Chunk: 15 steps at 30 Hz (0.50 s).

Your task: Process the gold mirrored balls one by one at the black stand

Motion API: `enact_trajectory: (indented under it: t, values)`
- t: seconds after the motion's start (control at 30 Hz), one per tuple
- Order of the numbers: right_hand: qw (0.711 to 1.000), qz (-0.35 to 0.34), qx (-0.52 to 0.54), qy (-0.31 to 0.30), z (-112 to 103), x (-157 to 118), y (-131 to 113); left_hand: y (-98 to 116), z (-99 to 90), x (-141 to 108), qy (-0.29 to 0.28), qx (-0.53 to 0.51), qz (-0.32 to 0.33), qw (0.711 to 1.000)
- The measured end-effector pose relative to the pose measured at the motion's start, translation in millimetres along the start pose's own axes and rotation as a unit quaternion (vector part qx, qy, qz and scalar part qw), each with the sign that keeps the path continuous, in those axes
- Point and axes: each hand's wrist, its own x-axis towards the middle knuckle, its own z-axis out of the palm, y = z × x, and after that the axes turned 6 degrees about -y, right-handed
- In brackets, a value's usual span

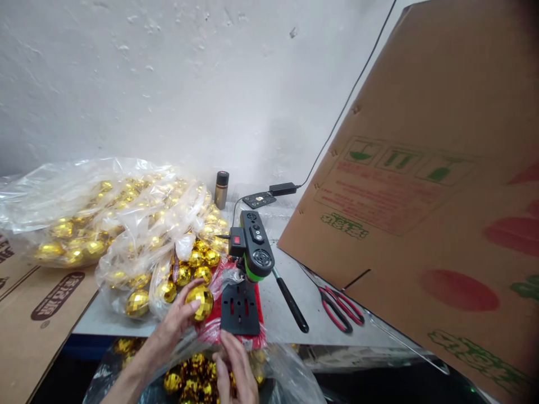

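Observation:
A shiny gold faceted ball [204, 303] sits in the fingers of my left hand [179, 317], just left of a small black machine [256, 241] with a red switch. The machine's slotted black base plate [239, 308] rests on red plastic wrapping [261, 322]. My right hand [236, 370] is low in the view, by the front edge of that plate. Its fingers are curled with the thumb close to them; anything between them is hidden. Below both hands, a clear plastic bag [290, 376] contains more gold balls [191, 387].
Large clear bags of gold balls [138, 224] cover the left side, beside flat cardboard [25, 336]. Behind the machine stand a dark can [221, 191] and a power adapter [283, 189]. Right are a black-handled tool [291, 303], red-and-black scissors [341, 308] and a big carton [421, 168].

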Motion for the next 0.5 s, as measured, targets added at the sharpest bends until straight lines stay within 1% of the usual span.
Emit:
enact_trajectory:
  t: [0.03,0.1,0.17,0.23,0.33,0.43,0.5]
  values:
    - [1.000,-0.008,-0.010,0.006,-4.5,3.5,-0.6,-5.7,9.1,-4.9,-0.011,-0.077,-0.031,0.996]
    - [0.999,-0.026,-0.031,0.003,-10.5,7.0,-2.1,-18.9,26.5,-12.0,-0.030,-0.175,-0.077,0.981]
    - [0.998,-0.033,-0.051,-0.009,-13.4,6.8,-3.2,-30.7,40.0,-15.0,-0.032,-0.220,-0.101,0.970]
    - [0.997,-0.028,-0.065,-0.021,-14.8,4.7,-2.9,-39.0,49.1,-12.3,-0.018,-0.234,-0.109,0.966]
    - [0.997,-0.022,-0.066,-0.027,-16.6,0.8,1.0,-46.2,56.4,5.1,0.036,-0.195,-0.087,0.976]
    - [0.997,-0.023,-0.063,-0.024,-18.9,-3.7,7.8,-50.3,60.1,31.8,0.096,-0.068,-0.039,0.992]
    - [0.997,-0.021,-0.064,-0.022,-20.9,-8.1,12.9,-51.4,61.7,46.7,0.115,0.032,0.001,0.993]
